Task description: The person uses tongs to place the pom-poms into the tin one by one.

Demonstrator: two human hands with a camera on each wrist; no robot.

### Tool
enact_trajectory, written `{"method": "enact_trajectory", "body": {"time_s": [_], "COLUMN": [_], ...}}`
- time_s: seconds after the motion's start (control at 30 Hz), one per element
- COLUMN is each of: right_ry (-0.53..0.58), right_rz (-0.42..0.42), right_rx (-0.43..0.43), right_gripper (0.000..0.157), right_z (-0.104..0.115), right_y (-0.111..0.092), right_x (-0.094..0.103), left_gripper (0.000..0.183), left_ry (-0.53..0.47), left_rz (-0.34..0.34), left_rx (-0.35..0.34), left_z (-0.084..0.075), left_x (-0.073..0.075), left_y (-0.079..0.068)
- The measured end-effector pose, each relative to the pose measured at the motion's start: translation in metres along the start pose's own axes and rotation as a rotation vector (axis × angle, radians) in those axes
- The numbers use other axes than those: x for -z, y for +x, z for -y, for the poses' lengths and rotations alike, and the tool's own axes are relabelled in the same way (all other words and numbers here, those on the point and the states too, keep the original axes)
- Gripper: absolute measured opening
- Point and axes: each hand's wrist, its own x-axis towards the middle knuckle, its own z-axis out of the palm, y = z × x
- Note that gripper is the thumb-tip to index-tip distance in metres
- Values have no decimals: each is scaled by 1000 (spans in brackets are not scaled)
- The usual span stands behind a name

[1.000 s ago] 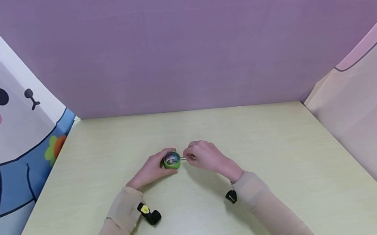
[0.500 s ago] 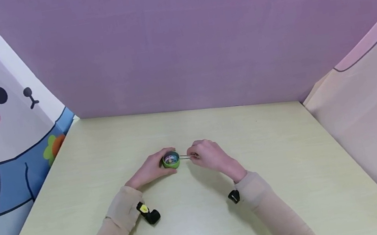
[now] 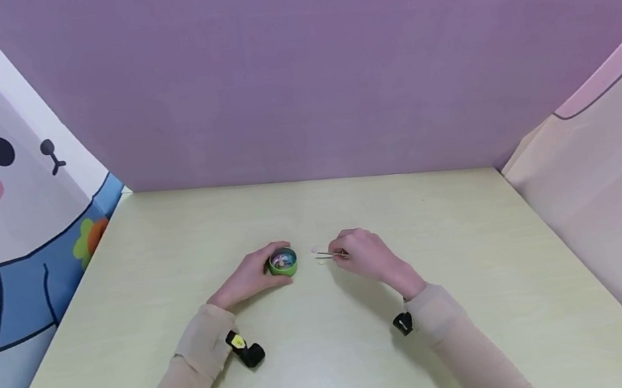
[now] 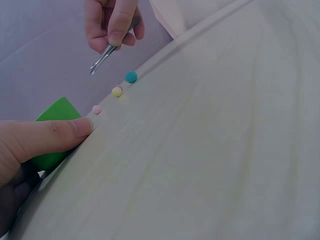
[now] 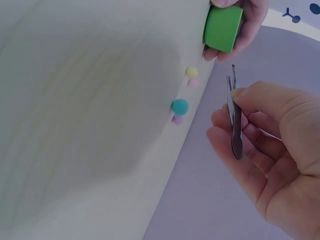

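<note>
On the left, my left hand (image 3: 252,275) curls its thumb and fingers around a small green cup (image 3: 284,270), which stands upright with small coloured bits inside. My right hand (image 3: 366,255) pinches a pair of metal tweezers (image 5: 236,125) between thumb and fingers, to the right of the cup. The tweezer tips are apart with nothing between them, pointing toward the cup. Near them on the table lie several small pompoms: a teal pompom (image 5: 180,106), a yellow pompom (image 5: 192,72), a pink pompom (image 4: 96,109) and a lilac pompom (image 5: 178,120).
The pale wooden table (image 3: 338,366) ends at a purple backdrop (image 3: 291,68). Printed cloth panels stand along the left and right sides. Black wrist cameras sit on both cuffs, with the left camera (image 3: 248,352) just above the table.
My right hand has moved right, carrying the tweezers away from the cup's rim. Faint small pompoms now show by the tips. My left hand and the cup have stayed about where they were.
</note>
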Motion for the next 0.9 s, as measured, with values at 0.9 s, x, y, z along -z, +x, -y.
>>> {"method": "enact_trajectory", "body": {"time_s": [0.9], "right_ry": [34], "right_rz": [40], "right_rx": [-112], "right_gripper": [10], "right_z": [-22], "right_y": [-18], "right_x": [1], "left_gripper": [78], "left_ry": [7], "left_rz": [3], "left_rx": [5], "left_z": [-4], "left_x": [0], "left_y": [-1]}}
